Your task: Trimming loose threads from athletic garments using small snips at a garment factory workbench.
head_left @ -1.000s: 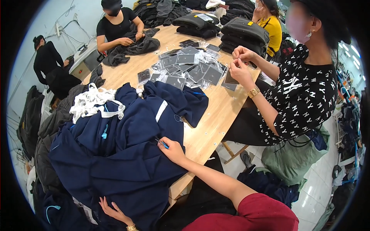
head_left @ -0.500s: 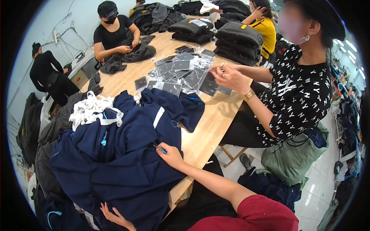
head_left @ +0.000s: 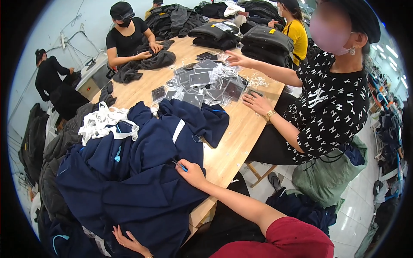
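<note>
Navy blue garments (head_left: pixel 142 193) lie heaped over the near table edge in front of me. My right hand (head_left: pixel 191 172) rests on the cloth near its right side, closed around small blue-handled thread snips (head_left: pixel 181 167) whose dark tips point left and away. Lower down, my left hand (head_left: pixel 129 241) lies on the same navy cloth, fingers stretched out and holding nothing. Behind the snips, a white strip (head_left: pixel 177 130) sits on the fabric. A tangle of white straps (head_left: pixel 105 122) lies on top at the back left, and a light blue loop (head_left: pixel 117 155) shows below it.
On the wooden table (head_left: pixel 223 159), dark cards in clear plastic bags (head_left: pixel 202 77) with white strings are piled beyond the garments. Folded dark garments (head_left: pixel 266 45) are stacked farther back. A co-worker (head_left: pixel 331 103) sits close on the right, another (head_left: pixel 129 38) across the table. A green sack (head_left: pixel 322 180) is on the floor.
The co-worker on the right has spread both hands apart, one reaching over the card pile, the other down on the table. My hands and the snips have hardly moved.
</note>
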Motion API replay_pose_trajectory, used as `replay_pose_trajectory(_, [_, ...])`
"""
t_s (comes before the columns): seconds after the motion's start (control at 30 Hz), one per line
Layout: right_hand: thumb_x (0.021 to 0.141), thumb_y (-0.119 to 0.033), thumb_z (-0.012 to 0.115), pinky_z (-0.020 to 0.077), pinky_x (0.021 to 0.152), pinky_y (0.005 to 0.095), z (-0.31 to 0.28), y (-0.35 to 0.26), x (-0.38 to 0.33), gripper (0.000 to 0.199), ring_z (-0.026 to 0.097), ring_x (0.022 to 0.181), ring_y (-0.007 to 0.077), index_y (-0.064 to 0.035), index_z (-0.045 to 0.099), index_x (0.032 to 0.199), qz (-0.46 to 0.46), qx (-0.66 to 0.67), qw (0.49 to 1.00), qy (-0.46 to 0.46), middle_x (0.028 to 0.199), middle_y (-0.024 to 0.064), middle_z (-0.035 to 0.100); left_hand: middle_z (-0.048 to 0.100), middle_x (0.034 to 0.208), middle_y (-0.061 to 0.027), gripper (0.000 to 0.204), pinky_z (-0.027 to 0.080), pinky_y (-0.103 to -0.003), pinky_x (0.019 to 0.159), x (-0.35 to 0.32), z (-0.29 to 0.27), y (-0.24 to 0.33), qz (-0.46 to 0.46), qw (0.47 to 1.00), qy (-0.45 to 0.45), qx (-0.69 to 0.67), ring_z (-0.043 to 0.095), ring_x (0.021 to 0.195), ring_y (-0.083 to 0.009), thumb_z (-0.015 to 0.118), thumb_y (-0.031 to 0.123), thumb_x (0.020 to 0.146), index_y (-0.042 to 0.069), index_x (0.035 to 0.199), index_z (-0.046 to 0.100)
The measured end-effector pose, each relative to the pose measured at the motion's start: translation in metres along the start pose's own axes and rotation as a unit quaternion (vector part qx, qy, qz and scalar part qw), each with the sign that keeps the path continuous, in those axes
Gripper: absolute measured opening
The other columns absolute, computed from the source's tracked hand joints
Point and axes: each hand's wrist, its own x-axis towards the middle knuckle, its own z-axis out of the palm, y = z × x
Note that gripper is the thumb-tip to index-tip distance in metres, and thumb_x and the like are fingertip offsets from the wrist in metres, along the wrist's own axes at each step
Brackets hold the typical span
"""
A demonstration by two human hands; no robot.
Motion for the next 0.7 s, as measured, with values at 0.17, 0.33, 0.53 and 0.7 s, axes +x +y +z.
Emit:
replay_pose_trajectory(0.17, [0.086,-0.020,0.059,0.0438,0.058,0.0350,0.003,-0.002,-0.002,0.016,0.059,0.064,0.0320,-0.0044,0.056,0.087,0.002,0.002,1.000,-0.006,0.070,0.0158,0.058,0.050,0.131,-0.0124,0.037,0.028,-0.042,0.105,-0.001,-0.007,0.009,-0.015,1.000,0.000,0.011,0.038,0.128,-0.0310,0.044,0.027,0.096,0.002,0.121,0.054])
replay_pose_trajectory(0.33, [0.085,-0.021,0.059,0.0434,0.056,0.0372,0.005,0.000,-0.003,0.017,0.058,0.065,0.0343,-0.0050,0.055,0.086,-0.004,0.006,1.000,-0.002,0.068,0.0154,0.057,0.051,0.130,-0.0122,0.038,0.028,-0.042,0.105,-0.003,-0.007,0.006,-0.018,1.000,0.003,0.002,0.039,0.127,-0.0310,0.044,0.029,0.096,0.002,0.121,0.053])
replay_pose_trajectory(0.53, [0.086,-0.020,0.059,0.0435,0.058,0.0351,0.006,0.002,-0.003,0.016,0.059,0.064,0.0314,-0.0041,0.056,0.087,0.001,0.001,1.000,-0.007,0.070,0.0152,0.058,0.051,0.130,-0.0124,0.038,0.027,-0.042,0.105,-0.004,-0.004,0.003,-0.014,1.000,0.003,-0.009,0.038,0.128,-0.0314,0.044,0.028,0.096,0.002,0.121,0.053])
replay_pose_trajectory(0.7, [0.087,-0.019,0.058,0.0441,0.060,0.0327,0.002,0.002,-0.003,0.016,0.059,0.064,0.0287,-0.0031,0.057,0.088,0.019,-0.002,1.000,-0.012,0.072,0.0150,0.059,0.049,0.132,-0.0129,0.036,0.027,-0.041,0.105,-0.002,-0.005,0.012,-0.021,1.000,-0.008,-0.014,0.038,0.128,-0.0314,0.044,0.025,0.096,0.001,0.122,0.053])
